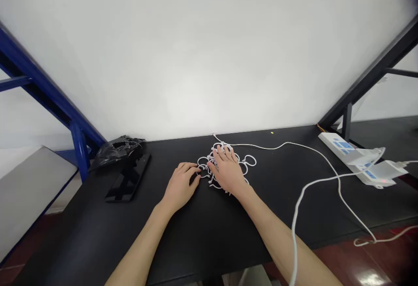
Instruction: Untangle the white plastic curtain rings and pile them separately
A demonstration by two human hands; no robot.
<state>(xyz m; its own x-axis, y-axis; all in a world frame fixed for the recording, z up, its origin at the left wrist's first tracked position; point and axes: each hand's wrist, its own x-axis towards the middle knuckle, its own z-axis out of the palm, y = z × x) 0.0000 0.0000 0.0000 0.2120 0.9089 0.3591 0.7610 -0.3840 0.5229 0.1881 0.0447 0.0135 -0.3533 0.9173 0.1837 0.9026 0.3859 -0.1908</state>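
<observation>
A loose pile of thin white rings [251, 160], looking like plastic curtain rings, lies on the black tabletop in front of me; some have a gap with small knobs at the ends. My right hand [226, 170] rests palm down over the pile, fingers extended, covering its middle. At the pile's left edge is my left hand [181, 184], fingers slightly bent and apart, the tips at the outermost rings. Neither hand is closed around a ring. Rings under my right palm are hidden.
A black phone or tablet [129, 179] and a crumpled black plastic bag [117, 151] lie left. Right, a white power strip [336, 144] holds plugged-in adapters. White cables [307, 186] cross the black table [196, 242]. A white wall [209, 59] stands behind, with blue framing [76, 133] left.
</observation>
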